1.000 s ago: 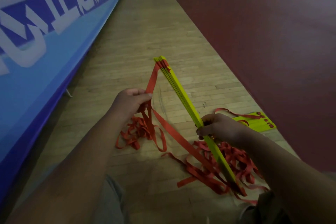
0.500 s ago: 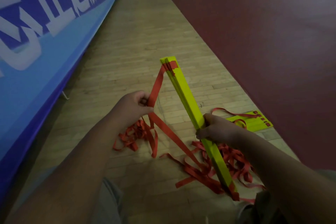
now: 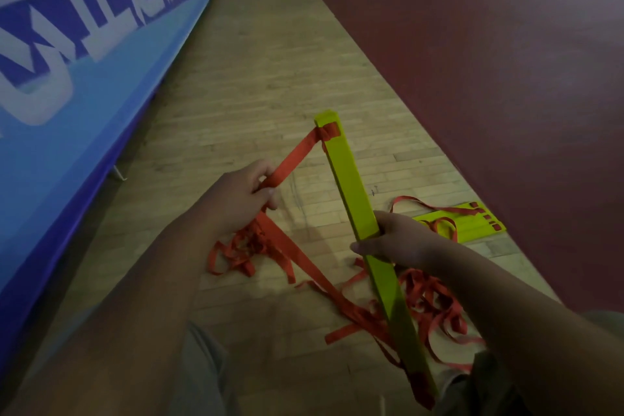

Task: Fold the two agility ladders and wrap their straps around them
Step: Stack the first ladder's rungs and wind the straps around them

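Note:
My right hand (image 3: pixel 398 240) grips the middle of a stack of yellow-green ladder rungs (image 3: pixel 351 179), held tilted with its far end raised off the floor. A red strap (image 3: pixel 293 159) runs taut from that far end down to my left hand (image 3: pixel 236 199), which holds it between thumb and fingers. More loose red strap (image 3: pixel 256 246) lies in a tangle on the wooden floor below both hands. A second folded ladder (image 3: pixel 469 223) lies flat to the right, with red strap looped over it.
A blue banner wall (image 3: pixel 84 78) runs along the left. The pale wooden floor strip (image 3: pixel 270 61) stretches ahead, bordered on the right by dark red sports flooring (image 3: pixel 489 78). My knees show at the bottom edge.
The rung stack has turned so its flat face shows and its far end has risen. My left hand has lifted and pulled the strap taut toward the left.

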Demonstrator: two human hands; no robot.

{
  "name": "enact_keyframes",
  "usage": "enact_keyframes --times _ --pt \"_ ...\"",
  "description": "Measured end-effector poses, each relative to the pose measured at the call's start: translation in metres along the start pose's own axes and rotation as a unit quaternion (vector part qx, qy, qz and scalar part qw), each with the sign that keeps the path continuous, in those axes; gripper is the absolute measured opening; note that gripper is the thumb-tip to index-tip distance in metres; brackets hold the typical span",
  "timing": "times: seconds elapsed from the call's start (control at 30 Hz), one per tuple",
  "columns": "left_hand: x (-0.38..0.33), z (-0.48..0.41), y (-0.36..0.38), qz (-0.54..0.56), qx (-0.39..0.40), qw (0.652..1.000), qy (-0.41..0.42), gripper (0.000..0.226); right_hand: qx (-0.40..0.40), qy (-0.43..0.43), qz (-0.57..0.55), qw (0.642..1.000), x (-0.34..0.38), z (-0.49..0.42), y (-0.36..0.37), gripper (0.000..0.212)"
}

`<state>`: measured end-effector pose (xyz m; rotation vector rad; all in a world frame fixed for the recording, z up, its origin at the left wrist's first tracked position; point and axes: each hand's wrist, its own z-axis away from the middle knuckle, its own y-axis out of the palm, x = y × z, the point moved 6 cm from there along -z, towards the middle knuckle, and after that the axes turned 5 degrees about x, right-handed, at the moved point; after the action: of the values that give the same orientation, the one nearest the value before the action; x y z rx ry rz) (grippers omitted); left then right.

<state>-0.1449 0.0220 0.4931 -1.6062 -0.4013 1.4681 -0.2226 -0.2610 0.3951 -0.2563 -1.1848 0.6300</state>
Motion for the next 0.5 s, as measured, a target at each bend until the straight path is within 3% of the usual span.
enact_keyframes --times 0.13,0.27,0.37,0.5 --pt "0.012 0.0 0.004 -0.055 0.082 0.995 -0.021 0.02 -0.02 0.0 0.026 0.999 0.001 -0.001 -0.005 0.026" --pt "0.02 0.001 0.008 -0.066 0.145 0.987 -0.029 0.043 -0.039 0.004 0.026 0.999 -0.001 -0.002 -0.009 0.024" --pt "0.021 -0.002 0.005 -0.13 0.112 0.985 -0.023 0.036 -0.049 0.01 0.012 0.999 0.0 -0.002 -0.01 0.024" --pt "0.021 -0.006 -0.004 -0.093 0.062 0.994 -0.015 0.034 -0.061 0.009 0.016 0.998 0.005 0.001 -0.013 0.021"
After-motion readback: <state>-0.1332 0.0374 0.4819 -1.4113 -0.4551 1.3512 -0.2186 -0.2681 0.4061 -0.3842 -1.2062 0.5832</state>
